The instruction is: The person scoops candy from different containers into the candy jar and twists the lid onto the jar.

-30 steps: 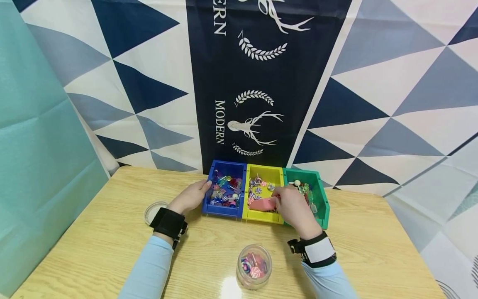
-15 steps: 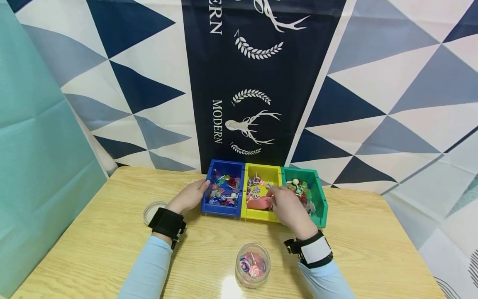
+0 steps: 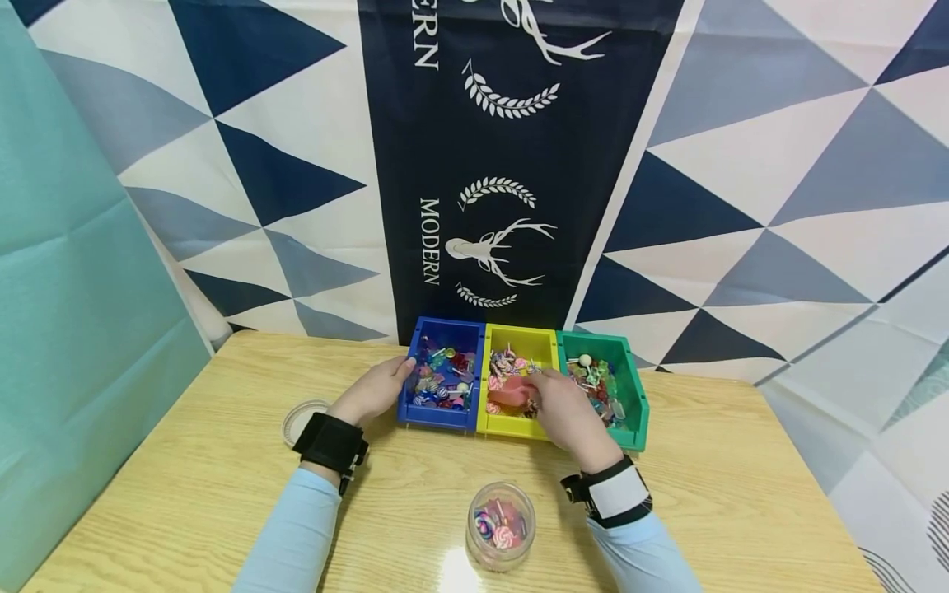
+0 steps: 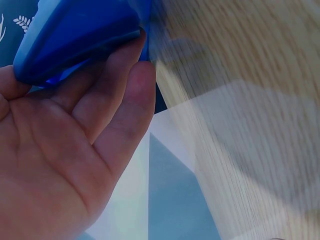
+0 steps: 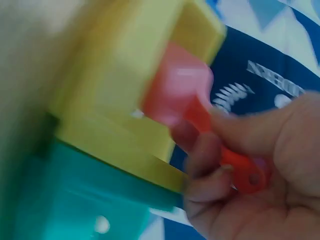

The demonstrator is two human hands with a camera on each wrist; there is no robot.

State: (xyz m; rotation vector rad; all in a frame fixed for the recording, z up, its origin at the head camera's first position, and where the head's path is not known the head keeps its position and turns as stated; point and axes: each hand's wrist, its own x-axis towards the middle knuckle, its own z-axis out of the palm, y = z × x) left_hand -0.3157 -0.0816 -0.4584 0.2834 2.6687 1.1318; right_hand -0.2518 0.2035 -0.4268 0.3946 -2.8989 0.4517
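My right hand [image 3: 569,413] grips the handle of a pink scoop [image 3: 511,392], its bowl down in the yellow bin [image 3: 515,427] among small lollipop-like pieces. In the right wrist view, the fingers curl round the orange-red scoop handle [image 5: 235,167], blurred by motion. My left hand [image 3: 374,389] holds the outer side wall of the blue bin [image 3: 439,417], thumb at the rim and fingers against the outside. The left wrist view has those fingers [image 4: 137,87] under the blue wall [image 4: 85,40]. Colourful small candy-like pieces [image 3: 442,387] lie in the blue bin.
A green bin [image 3: 635,403] with mixed small pieces adjoins the yellow one on the right. An uncapped clear jar [image 3: 501,550] holding lollipop pieces stands nearer on the wooden table [image 3: 415,494]. Its round lid-like disc [image 3: 298,422] lies by the left wrist. A patterned cloth [image 3: 482,148] hangs behind.
The scoop and my right hand have moved slightly left and back within the yellow bin, and the pieces there have shifted. My left hand stays on the blue bin.
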